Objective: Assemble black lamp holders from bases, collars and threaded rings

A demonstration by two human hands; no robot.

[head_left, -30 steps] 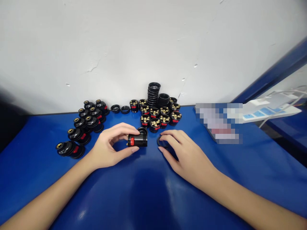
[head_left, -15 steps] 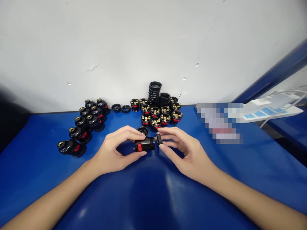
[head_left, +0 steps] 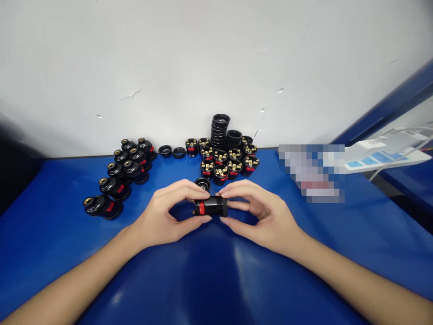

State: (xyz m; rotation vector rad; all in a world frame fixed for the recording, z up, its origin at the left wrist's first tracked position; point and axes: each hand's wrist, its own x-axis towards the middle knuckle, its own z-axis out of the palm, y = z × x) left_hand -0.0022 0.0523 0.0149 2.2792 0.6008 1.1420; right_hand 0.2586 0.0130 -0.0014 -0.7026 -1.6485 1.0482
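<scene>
My left hand (head_left: pixel 169 212) grips a black lamp socket (head_left: pixel 211 206) with a red switch, lying sideways between thumb and fingers. On the socket's right end sits a black ring (head_left: pixel 224 207), pinched between the thumb and fingertips of my right hand (head_left: pixel 260 214). Brass contacts show at the socket's left end, partly behind my left fingers. Just behind my fingertips lies a round black cap (head_left: pixel 203 184). Several upright sockets (head_left: pixel 221 173) with brass terminals and red switches stand beyond it.
Domed lamp sockets (head_left: pixel 115 187) with brass tops stand in rows at the left. A stack of black rings (head_left: pixel 219 131) rises near the white wall (head_left: pixel 189 67), with two loose rings (head_left: pixel 179 152) to its left. A white power strip (head_left: pixel 389 155) lies at the right of the blue table (head_left: pixel 304 234).
The ring in my right hand has moved left from beside the socket onto its right end. My hands have come closer together, and the socket has shifted slightly right.
</scene>
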